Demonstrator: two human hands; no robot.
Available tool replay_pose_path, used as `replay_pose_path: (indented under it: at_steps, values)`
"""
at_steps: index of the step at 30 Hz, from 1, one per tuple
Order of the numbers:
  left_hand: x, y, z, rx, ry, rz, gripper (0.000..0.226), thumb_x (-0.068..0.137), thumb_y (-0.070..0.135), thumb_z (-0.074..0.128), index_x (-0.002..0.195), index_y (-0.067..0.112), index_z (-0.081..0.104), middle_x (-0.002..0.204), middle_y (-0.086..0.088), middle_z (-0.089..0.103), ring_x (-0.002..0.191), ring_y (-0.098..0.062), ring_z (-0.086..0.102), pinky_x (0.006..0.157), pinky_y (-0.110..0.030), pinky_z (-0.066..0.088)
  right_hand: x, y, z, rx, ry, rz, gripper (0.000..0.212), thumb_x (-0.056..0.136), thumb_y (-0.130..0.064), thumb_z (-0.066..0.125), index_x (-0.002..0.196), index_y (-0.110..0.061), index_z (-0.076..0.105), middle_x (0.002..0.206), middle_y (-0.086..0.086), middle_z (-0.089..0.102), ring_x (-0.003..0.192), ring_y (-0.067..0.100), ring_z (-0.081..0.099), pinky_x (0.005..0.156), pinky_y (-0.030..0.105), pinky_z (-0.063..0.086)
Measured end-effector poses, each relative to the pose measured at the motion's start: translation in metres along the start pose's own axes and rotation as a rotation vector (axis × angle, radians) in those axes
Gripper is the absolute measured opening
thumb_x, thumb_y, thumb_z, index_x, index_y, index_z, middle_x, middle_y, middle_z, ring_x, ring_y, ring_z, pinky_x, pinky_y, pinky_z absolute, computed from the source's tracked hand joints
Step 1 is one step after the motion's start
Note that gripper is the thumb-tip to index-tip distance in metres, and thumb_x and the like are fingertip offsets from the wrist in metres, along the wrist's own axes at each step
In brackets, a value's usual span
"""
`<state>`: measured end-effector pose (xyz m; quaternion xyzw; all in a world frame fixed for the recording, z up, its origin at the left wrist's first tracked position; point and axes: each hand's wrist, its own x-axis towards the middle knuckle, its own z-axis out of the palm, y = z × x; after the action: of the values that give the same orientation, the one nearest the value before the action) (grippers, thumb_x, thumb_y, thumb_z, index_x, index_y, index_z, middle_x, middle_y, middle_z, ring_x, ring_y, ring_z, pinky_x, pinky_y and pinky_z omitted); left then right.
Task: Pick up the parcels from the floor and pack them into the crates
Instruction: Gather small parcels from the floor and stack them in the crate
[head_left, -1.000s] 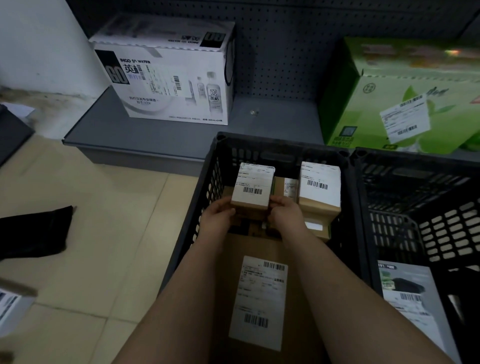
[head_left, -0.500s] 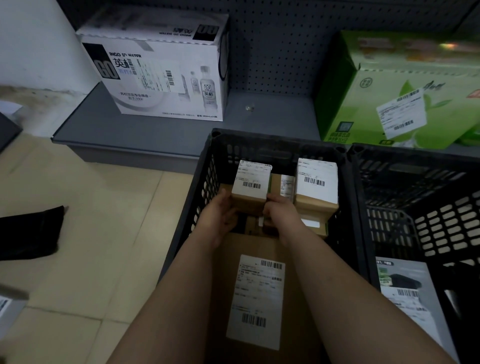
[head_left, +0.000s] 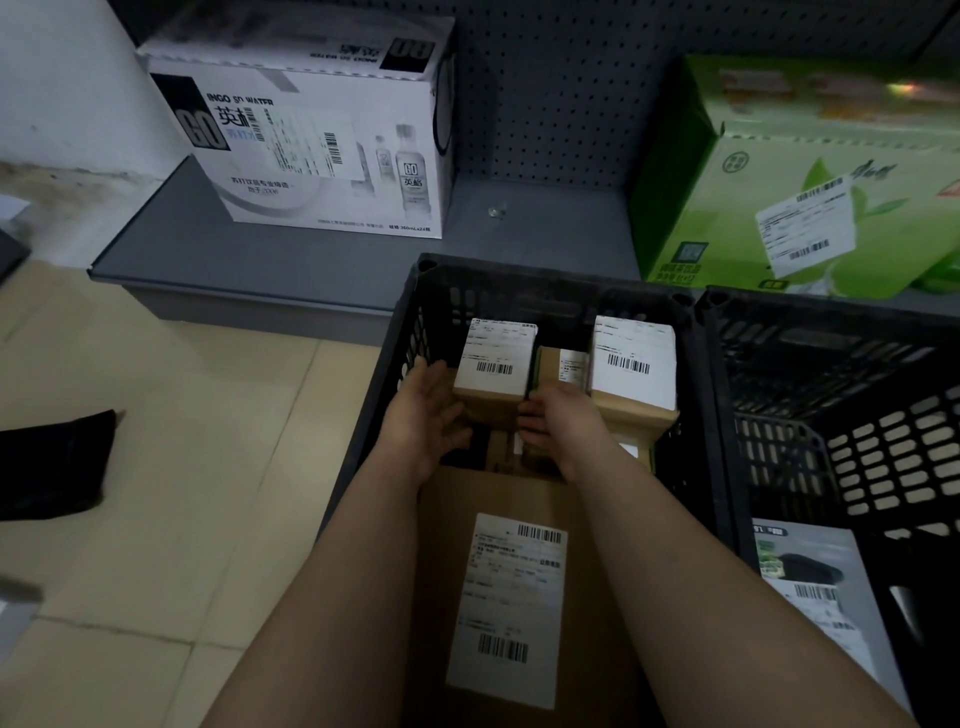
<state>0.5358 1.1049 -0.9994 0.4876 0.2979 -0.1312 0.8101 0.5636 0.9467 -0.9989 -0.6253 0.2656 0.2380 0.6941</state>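
A small brown parcel (head_left: 496, 358) with a white label stands at the far end of the left black crate (head_left: 545, 273). My left hand (head_left: 426, 415) is just left of and below it, palm turned toward it and fingers apart. My right hand (head_left: 561, 421) is at its lower right corner, fingers loose and touching the parcel's edge. Beside it stand a narrow parcel (head_left: 563, 364) and a taller white-labelled parcel (head_left: 634, 361). A large flat brown parcel (head_left: 509, 597) lies in the crate's near part, under my forearms.
A second black crate (head_left: 831, 332) adjoins on the right, with a grey printed parcel (head_left: 810, 587) in it. On the low grey shelf (head_left: 234, 260) behind stand a white water carton (head_left: 311, 140) and a green carton (head_left: 805, 182). A black bag (head_left: 52, 462) lies on the tiled floor at left.
Both hands have loosened from the small parcel; my left hand has opened and drawn back a little. The parcel now rests at the crate's far end.
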Motion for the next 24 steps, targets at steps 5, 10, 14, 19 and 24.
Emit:
replay_pose_path:
  at_steps: [5, 10, 14, 19, 24]
  values:
    - [-0.004, 0.016, 0.005, 0.03, -0.028, 0.022, 0.055, 0.104, 0.055, 0.034, 0.152, 0.028, 0.042, 0.153, -0.007, 0.046, 0.139, -0.038, 0.043, 0.111, -0.061, 0.037, -0.003, -0.02, 0.003, 0.131, -0.033, 0.012, 0.012, 0.102, -0.016, 0.046, 0.107, -0.011, 0.056, 0.114, 0.014, 0.062, 0.101, 0.029, 0.062, 0.09, 0.039, 0.053]
    - [-0.003, 0.022, 0.009, 0.031, -0.048, -0.051, 0.056, 0.104, 0.057, 0.032, 0.148, 0.026, 0.048, 0.145, -0.005, 0.054, 0.127, -0.038, 0.053, 0.095, -0.053, 0.049, -0.001, -0.034, 0.001, 0.27, -0.105, -0.023, 0.019, 0.102, -0.017, 0.05, 0.118, -0.008, 0.056, 0.114, 0.013, 0.066, 0.102, 0.028, 0.065, 0.086, 0.037, 0.055]
    - [-0.006, 0.03, 0.018, 0.014, -0.069, -0.006, 0.053, 0.105, 0.053, 0.031, 0.146, 0.024, 0.05, 0.14, -0.005, 0.06, 0.126, -0.031, 0.057, 0.1, -0.048, 0.047, -0.003, -0.033, 0.001, 0.259, -0.129, -0.033, 0.029, 0.101, -0.013, 0.051, 0.129, -0.012, 0.058, 0.121, 0.012, 0.066, 0.11, 0.029, 0.065, 0.095, 0.04, 0.054]
    - [-0.028, 0.052, 0.038, -0.128, -0.046, 0.015, 0.041, 0.104, 0.038, 0.045, 0.142, 0.025, 0.055, 0.134, -0.007, 0.065, 0.123, -0.029, 0.06, 0.109, -0.052, 0.043, -0.028, -0.049, -0.01, 0.332, -0.188, -0.054, 0.03, 0.096, -0.007, 0.059, 0.122, -0.021, 0.064, 0.125, 0.009, 0.067, 0.115, 0.029, 0.063, 0.096, 0.043, 0.054]
    - [-0.065, 0.098, 0.062, -0.094, -0.048, 0.046, 0.038, 0.101, 0.03, 0.05, 0.138, 0.029, 0.057, 0.132, -0.006, 0.066, 0.122, -0.027, 0.061, 0.103, -0.049, 0.049, -0.077, -0.095, -0.024, 0.391, -0.285, -0.062, 0.039, 0.092, -0.005, 0.062, 0.125, -0.025, 0.064, 0.13, 0.006, 0.066, 0.118, 0.028, 0.062, 0.098, 0.043, 0.051]
